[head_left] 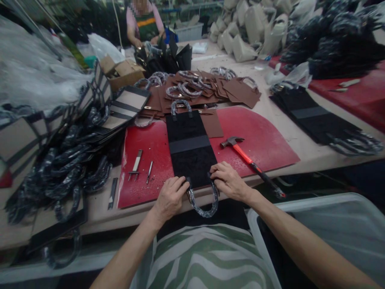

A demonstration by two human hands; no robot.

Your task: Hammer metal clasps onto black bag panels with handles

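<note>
A long black bag panel point(188, 148) with a grey band across its middle lies flat on a red cutting mat point(264, 140). A plastic-wrapped handle point(204, 206) hangs off its near end, over the table edge. My left hand point(170, 196) pinches the panel's near left corner where the handle joins. My right hand point(229, 180) presses down on the near right corner at the other handle end. A second wrapped handle point(181, 106) shows at the panel's far end.
An orange-handled hammer point(249, 160) lies right of the panel; metal punches point(136, 164) lie to its left. Brown panels with handles point(207, 90) are heaped behind, black panels point(319, 120) at right, bags point(75, 152) at left. A person point(144, 24) works at the far end.
</note>
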